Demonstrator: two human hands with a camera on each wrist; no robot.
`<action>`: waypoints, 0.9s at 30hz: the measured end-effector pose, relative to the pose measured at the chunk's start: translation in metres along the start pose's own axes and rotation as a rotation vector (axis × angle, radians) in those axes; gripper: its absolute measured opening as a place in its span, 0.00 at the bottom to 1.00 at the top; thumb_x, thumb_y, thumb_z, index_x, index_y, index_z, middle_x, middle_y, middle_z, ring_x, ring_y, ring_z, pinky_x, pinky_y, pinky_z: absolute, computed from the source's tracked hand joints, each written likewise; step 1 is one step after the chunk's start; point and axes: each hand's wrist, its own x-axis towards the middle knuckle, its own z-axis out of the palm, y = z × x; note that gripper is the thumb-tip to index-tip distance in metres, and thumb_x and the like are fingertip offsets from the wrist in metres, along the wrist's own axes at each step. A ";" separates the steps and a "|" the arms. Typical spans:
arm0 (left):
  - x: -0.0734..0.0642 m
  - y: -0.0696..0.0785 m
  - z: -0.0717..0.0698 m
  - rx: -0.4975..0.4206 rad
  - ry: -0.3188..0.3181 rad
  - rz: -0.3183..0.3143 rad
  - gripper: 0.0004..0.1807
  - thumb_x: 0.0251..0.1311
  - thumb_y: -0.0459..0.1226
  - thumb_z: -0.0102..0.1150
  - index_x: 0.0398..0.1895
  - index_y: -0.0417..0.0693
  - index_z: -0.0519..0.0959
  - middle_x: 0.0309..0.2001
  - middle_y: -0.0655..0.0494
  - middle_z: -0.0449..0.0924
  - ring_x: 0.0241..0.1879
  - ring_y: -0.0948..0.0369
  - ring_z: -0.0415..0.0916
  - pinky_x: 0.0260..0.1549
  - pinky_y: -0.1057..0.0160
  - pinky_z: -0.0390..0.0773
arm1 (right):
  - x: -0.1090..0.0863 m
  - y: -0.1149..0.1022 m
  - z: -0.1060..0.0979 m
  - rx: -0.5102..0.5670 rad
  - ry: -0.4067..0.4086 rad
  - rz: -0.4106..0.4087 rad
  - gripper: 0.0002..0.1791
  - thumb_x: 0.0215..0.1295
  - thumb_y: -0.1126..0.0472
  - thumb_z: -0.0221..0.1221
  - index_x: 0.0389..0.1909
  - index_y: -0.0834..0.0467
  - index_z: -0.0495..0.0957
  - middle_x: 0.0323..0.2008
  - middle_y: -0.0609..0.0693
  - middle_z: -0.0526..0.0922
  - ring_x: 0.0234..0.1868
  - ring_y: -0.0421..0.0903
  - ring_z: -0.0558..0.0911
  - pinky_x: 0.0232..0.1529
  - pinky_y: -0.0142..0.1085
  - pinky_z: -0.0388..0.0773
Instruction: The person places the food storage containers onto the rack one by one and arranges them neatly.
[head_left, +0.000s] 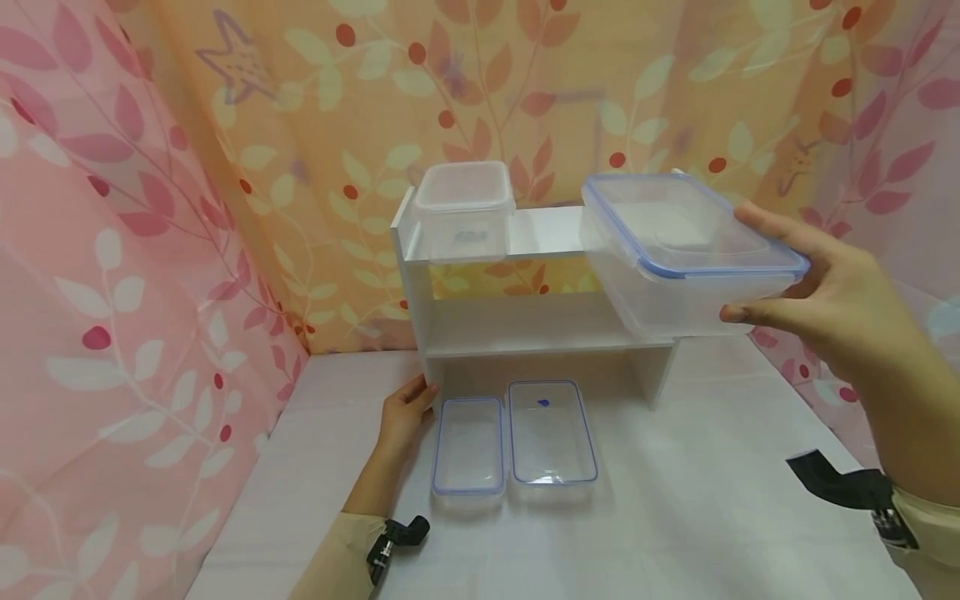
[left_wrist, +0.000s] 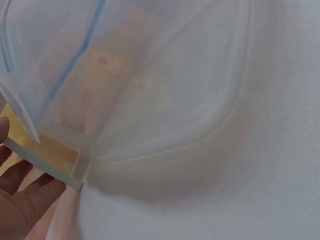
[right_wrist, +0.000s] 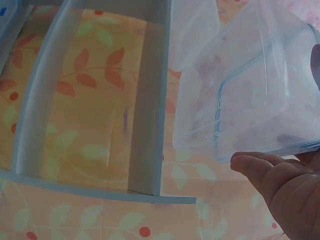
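My right hand (head_left: 847,292) grips a large clear plastic food container (head_left: 675,250) with a blue-edged lid by its right end, thumb low on the side and fingers at the lid. It is level with the top of a white two-tier shelf (head_left: 517,325), overlapping the shelf's right part in the head view. From the right wrist camera, the container (right_wrist: 225,100) shows beside the shelf's top board. My left hand (head_left: 405,412) holds the front edge of the shelf's left side panel near its foot; the left wrist view shows the fingers (left_wrist: 45,192) curled at that edge.
A smaller clear container with a whitish lid (head_left: 465,212) stands at the left of the top board. Two blue-rimmed clear containers, a narrow one (head_left: 468,446) and a wider one (head_left: 551,433), sit side by side on the white table (head_left: 675,517) before the shelf. Patterned curtains (head_left: 337,275) hang behind.
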 end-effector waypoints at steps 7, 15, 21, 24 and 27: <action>0.001 -0.002 -0.002 0.003 -0.011 0.000 0.29 0.68 0.37 0.66 0.69 0.35 0.73 0.68 0.39 0.74 0.62 0.50 0.77 0.64 0.40 0.73 | 0.014 -0.005 0.000 0.011 -0.021 0.033 0.49 0.59 0.72 0.71 0.78 0.41 0.62 0.55 0.41 0.78 0.42 0.36 0.84 0.37 0.23 0.83; 0.001 0.000 0.000 -0.023 -0.006 0.010 0.26 0.68 0.36 0.66 0.67 0.37 0.76 0.66 0.40 0.77 0.63 0.49 0.77 0.64 0.39 0.73 | 0.036 -0.008 0.004 0.043 -0.026 0.041 0.48 0.61 0.68 0.72 0.78 0.39 0.63 0.68 0.51 0.70 0.46 0.36 0.81 0.40 0.19 0.80; 0.002 0.001 0.000 -0.024 -0.007 0.006 0.25 0.69 0.36 0.65 0.66 0.37 0.76 0.66 0.41 0.77 0.65 0.44 0.74 0.64 0.38 0.72 | 0.050 -0.004 0.005 0.246 -0.059 0.011 0.49 0.58 0.76 0.70 0.77 0.46 0.64 0.80 0.43 0.58 0.52 0.38 0.79 0.43 0.20 0.81; 0.002 0.001 0.001 -0.022 -0.004 0.006 0.24 0.69 0.35 0.64 0.66 0.37 0.76 0.65 0.40 0.77 0.65 0.43 0.74 0.65 0.37 0.71 | 0.056 -0.002 0.006 0.350 -0.075 -0.005 0.49 0.57 0.79 0.69 0.77 0.49 0.65 0.81 0.43 0.55 0.53 0.39 0.78 0.44 0.20 0.81; 0.002 0.001 0.001 -0.027 -0.002 0.001 0.24 0.69 0.34 0.64 0.66 0.36 0.76 0.65 0.40 0.77 0.65 0.45 0.75 0.65 0.36 0.70 | 0.061 -0.002 0.008 0.349 -0.075 -0.003 0.49 0.57 0.78 0.70 0.78 0.49 0.64 0.76 0.49 0.64 0.51 0.40 0.79 0.44 0.21 0.81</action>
